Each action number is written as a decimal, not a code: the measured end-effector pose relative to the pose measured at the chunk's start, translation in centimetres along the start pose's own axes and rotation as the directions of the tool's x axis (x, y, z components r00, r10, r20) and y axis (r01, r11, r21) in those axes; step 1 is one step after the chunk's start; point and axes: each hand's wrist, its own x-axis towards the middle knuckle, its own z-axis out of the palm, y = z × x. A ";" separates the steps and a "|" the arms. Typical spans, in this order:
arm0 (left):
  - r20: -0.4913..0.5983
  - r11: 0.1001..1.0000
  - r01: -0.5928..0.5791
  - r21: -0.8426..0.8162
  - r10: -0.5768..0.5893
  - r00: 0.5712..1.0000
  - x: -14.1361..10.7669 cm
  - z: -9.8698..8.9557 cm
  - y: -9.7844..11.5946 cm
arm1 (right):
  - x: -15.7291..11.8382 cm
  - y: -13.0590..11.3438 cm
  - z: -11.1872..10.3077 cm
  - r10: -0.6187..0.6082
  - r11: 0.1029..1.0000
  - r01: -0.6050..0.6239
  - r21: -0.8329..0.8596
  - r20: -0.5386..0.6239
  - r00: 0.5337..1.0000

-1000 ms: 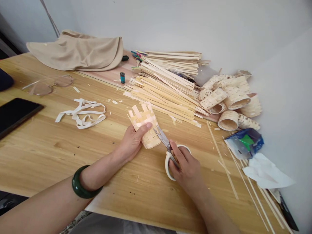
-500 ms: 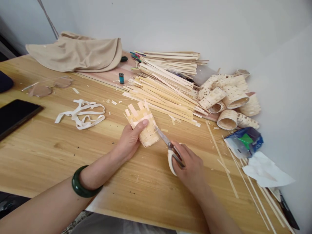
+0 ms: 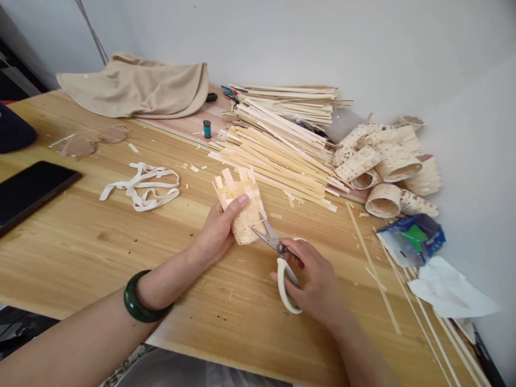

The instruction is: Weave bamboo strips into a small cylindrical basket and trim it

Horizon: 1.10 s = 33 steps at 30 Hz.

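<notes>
My left hand [image 3: 220, 228] grips a small piece woven from pale flat strips [image 3: 246, 215], thumb on its front face, loose strip ends standing up along its top. A dark green bangle [image 3: 141, 301] circles the left wrist. In my right hand [image 3: 314, 279] is a pair of scissors [image 3: 281, 248] with white handles. Their blades are spread apart and lie over the lower right part of the woven piece; whether a strip sits between them is too small to tell.
Bundles of flat strips [image 3: 274, 156] lie behind the hands. Woven cylinders [image 3: 382, 200] are heaped at the right, near a blue plastic packet [image 3: 415, 236] and white paper [image 3: 453, 290]. At left are white tape [image 3: 147, 185], glasses [image 3: 86, 142], a phone [image 3: 36, 191], a thread spool [image 3: 207, 129] and beige cloth [image 3: 141, 88].
The scissors have opened; their blades were closed together before. The woven piece stays in my left hand. The whole view has shifted slightly.
</notes>
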 end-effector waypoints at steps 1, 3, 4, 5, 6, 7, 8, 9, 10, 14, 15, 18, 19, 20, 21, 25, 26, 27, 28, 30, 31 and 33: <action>0.008 1.000 0.006 0.010 -0.006 1.000 0.0 0.0 -0.1 | 0.0 -0.1 0.1 -0.049 0.997 0.048 -0.052 -0.019 0.999; 0.017 0.999 0.018 0.027 -0.019 1.000 0.0 0.0 -0.2 | 0.1 -0.3 0.4 -0.126 0.978 0.115 -0.172 -0.056 0.990; 0.018 0.999 0.019 0.035 -0.020 1.000 0.0 0.0 -0.2 | 0.0 -0.3 0.5 -0.157 0.963 0.138 -0.230 -0.066 0.985; 0.018 0.999 0.018 0.044 -0.018 1.000 0.0 0.0 -0.3 | 0.0 -0.3 0.6 -0.183 0.946 0.155 -0.283 -0.075 0.980; 0.021 0.998 0.017 0.052 -0.018 1.000 0.0 0.0 -0.3 | -0.1 -0.3 0.6 -0.204 0.929 0.167 -0.329 -0.083 0.975; 0.022 0.998 0.015 0.059 -0.016 1.000 0.0 0.0 -0.4 | -0.1 -0.2 0.7 -0.223 0.914 0.175 -0.367 -0.091 0.971; 0.022 0.998 0.014 0.065 -0.015 1.000 0.0 0.0 -0.4 | -0.2 -0.2 0.7 -0.240 0.898 0.183 -0.399 -0.098 0.966; 0.021 0.997 0.013 0.070 -0.015 1.000 0.0 0.0 -0.5 | -0.3 -0.1 0.8 -0.256 0.884 0.190 -0.427 -0.105 0.961; 0.017 0.997 0.012 0.072 -0.014 1.000 0.0 0.0 -0.5 | -0.3 -0.1 0.8 -0.269 0.873 0.194 -0.447 -0.110 0.957; -0.008 0.998 0.005 0.058 -0.004 1.000 0.1 0.1 -0.6 | -0.4 -0.1 0.9 -0.290 0.851 0.200 -0.486 -0.117 0.950; -0.012 0.998 0.004 0.058 -0.004 1.000 0.1 0.2 -0.6 | -0.4 -0.2 0.9 -0.289 0.847 0.198 -0.494 -0.115 0.950; -0.011 0.998 0.014 0.058 -0.014 1.000 0.0 0.3 -0.5 | -0.5 -0.3 0.9 -0.288 0.842 0.198 -0.502 -0.108 0.952; -0.011 0.998 0.019 0.056 -0.018 1.000 0.0 0.3 -0.5 | -0.5 -0.3 0.9 -0.287 0.844 0.198 -0.498 -0.107 0.952; -0.013 0.998 0.020 0.052 -0.020 1.000 0.0 0.3 -0.5 | -0.6 -0.3 0.9 -0.285 0.846 0.199 -0.494 -0.105 0.953; -0.017 0.999 0.019 0.048 -0.018 1.000 -0.1 0.3 -0.4 | -0.6 -0.3 0.8 -0.282 0.849 0.200 -0.489 -0.101 0.954; -0.033 0.998 0.012 0.061 -0.010 0.999 -0.1 0.3 -0.3 | -0.7 -0.2 0.6 -0.280 0.849 0.208 -0.486 -0.079 0.957; -0.035 0.998 0.018 0.068 -0.015 0.999 -0.1 0.3 -0.3 | -0.7 -0.2 0.6 -0.284 0.848 0.214 -0.485 -0.075 0.956; -0.034 0.997 0.023 0.073 -0.020 0.999 -0.1 0.3 -0.2 | -0.8 -0.1 0.5 -0.288 0.847 0.218 -0.484 -0.073 0.955; -0.034 0.997 0.026 0.074 -0.024 0.999 -0.1 0.2 -0.2 | -0.8 -0.1 0.4 -0.291 0.846 0.222 -0.484 -0.071 0.954; -0.030 0.997 0.027 0.069 -0.025 0.999 -0.1 0.2 -0.2 | -0.8 0.0 0.3 -0.299 0.842 0.231 -0.488 -0.065 0.952; -0.026 0.997 0.029 0.067 -0.027 0.999 0.0 0.1 -0.2 | -0.7 0.0 0.2 -0.306 0.837 0.237 -0.493 -0.062 0.950; -0.012 0.997 0.035 0.062 -0.035 0.999 0.0 0.1 -0.2 | -0.7 0.1 0.1 -0.319 0.823 0.249 -0.510 -0.053 0.946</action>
